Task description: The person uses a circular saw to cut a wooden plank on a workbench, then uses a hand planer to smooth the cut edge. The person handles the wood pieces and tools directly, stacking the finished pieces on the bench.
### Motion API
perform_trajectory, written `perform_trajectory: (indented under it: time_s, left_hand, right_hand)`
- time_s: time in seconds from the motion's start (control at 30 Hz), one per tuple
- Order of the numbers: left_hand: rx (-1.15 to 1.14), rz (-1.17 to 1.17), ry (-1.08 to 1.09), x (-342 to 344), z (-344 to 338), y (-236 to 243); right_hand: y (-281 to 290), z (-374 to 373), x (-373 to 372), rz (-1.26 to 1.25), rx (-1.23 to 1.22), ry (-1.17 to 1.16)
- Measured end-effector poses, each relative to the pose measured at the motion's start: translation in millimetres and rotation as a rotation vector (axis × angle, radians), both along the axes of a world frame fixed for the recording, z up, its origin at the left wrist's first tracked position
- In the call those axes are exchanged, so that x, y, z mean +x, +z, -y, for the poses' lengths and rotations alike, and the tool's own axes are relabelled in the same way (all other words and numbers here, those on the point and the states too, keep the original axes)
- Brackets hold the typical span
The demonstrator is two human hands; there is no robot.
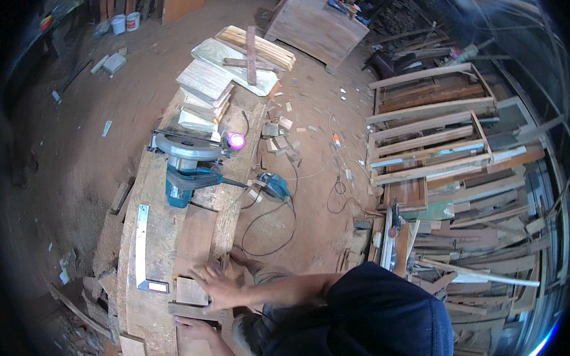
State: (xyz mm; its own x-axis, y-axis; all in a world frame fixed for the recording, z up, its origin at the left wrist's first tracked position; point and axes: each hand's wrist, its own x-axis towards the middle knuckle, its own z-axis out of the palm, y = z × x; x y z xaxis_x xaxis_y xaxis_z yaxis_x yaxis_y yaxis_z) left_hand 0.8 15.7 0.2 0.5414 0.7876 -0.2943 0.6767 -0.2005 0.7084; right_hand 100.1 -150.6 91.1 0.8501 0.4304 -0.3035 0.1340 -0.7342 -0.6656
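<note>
My right hand reaches in from the right over the wooden workbench, fingers spread and touching the edge of a short wood block. Just below it, my left hand lies with its fingers stretched out along a board; part of this hand is hard to make out. Between the two hands a narrow wood strip lies crosswise. Beyond the block runs a brown plank. A metal try square rests on the bench to the left of the hands.
A teal circular saw stands farther up the bench, near a round pink-lit object. Stacked boards fill the far end. Another teal power tool with a cord sits beside the bench. Wooden frames and timber lie at right.
</note>
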Motion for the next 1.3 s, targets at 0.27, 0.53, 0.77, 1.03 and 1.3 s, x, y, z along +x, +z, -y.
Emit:
perform_trajectory:
  time_s: [0.27, 0.53, 0.77, 1.03, 1.3]
  left_hand:
    - [-0.315, 0.030, -0.272, -27, -51, -10]
    - [-0.403, 0.138, -0.354, -38, -72, -47]
    - [-0.505, 0.130, -0.270, -31, -64, -34]
    - [-0.476, 0.131, -0.305, -36, -66, -35]
    - [-0.415, 0.171, -0.282, -38, -63, -33]
  right_hand:
    - [-18, -56, -44, -0.060, -0.173, -0.117]
    - [-29, -66, -49, 0.075, -0.099, -0.188]
    - [-41, -63, -55, 0.145, -0.087, -0.243]
    - [-31, -65, -51, 0.017, -0.128, -0.206]
    - [-30, -65, -52, 0.062, -0.140, -0.170]
